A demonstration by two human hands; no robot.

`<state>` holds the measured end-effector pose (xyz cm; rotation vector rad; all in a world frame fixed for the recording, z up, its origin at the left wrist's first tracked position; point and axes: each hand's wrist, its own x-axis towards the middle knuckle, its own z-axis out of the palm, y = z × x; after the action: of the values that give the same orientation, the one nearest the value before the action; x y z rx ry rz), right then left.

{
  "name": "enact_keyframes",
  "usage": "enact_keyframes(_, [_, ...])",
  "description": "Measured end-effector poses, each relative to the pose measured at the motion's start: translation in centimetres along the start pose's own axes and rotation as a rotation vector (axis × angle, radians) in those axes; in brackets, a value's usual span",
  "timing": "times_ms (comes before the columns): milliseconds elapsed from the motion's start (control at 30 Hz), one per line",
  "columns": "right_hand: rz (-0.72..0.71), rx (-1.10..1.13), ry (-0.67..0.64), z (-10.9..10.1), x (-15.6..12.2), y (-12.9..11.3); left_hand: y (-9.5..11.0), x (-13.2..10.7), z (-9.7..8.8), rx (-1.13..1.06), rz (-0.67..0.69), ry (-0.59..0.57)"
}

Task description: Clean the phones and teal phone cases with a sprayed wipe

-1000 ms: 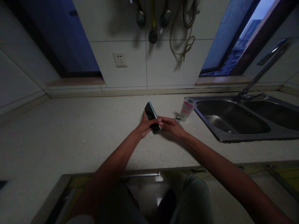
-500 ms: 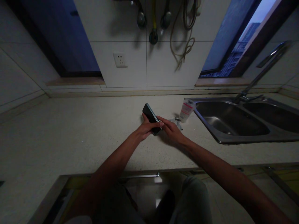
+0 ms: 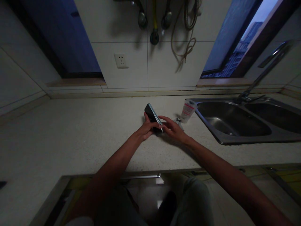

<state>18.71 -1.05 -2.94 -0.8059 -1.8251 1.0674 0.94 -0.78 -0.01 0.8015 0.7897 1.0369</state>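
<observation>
A dark phone (image 3: 150,112) with a pale edge is held tilted above the counter, and a narrow gap shows along its right edge. My left hand (image 3: 146,129) wraps round its lower left side, thumb across the dark face. At the lower right edge, the fingers of my right hand (image 3: 171,128) grip the phone; its fingertips are partly hidden. Whether the pale edge is a case or part of the phone, I cannot tell. Just beyond my right hand stands a clear plastic cup (image 3: 187,111) with red print, with a small crumpled grey piece (image 3: 180,123) beside it.
A double steel sink (image 3: 221,139) with a tall faucet (image 3: 263,73) is set into the pale counter (image 3: 70,125) on the right. A socket (image 3: 120,61), pipe valves and a looped cord (image 3: 188,50) are on the tiled wall. Below the counter edge is a metal handle (image 3: 145,177).
The phone has turned slightly, and the gap along its right edge has widened. My right hand's fingers have shifted and spread a little at that edge.
</observation>
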Motion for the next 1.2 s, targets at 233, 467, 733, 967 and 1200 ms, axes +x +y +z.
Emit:
enact_keyframes(233, [-0.031, -0.088, -0.020, -0.1, -0.1, -0.9, -0.3, 0.0, 0.5, 0.002, 0.100, 0.035])
enact_keyframes(467, [-0.053, -0.208, 0.015, 0.1, -0.1, -1.7, -0.2, -0.1, 0.4, 0.040, 0.151, -0.031])
enact_keyframes(733, [-0.090, -0.255, -0.057, -1.0, -0.1, -2.3, -0.5, 0.2, 0.6, 0.019, 0.159, -0.070])
enact_keyframes(967, [-0.126, -0.370, -0.063, -1.1, 0.0, -2.0, -0.9, 0.6, 0.5, 0.043, 0.154, -0.074])
enact_keyframes(1200, [-0.151, -0.405, -0.087, -1.4, 0.2, -1.8, -0.9, 0.9, 1.0, 0.060, 0.178, 0.012])
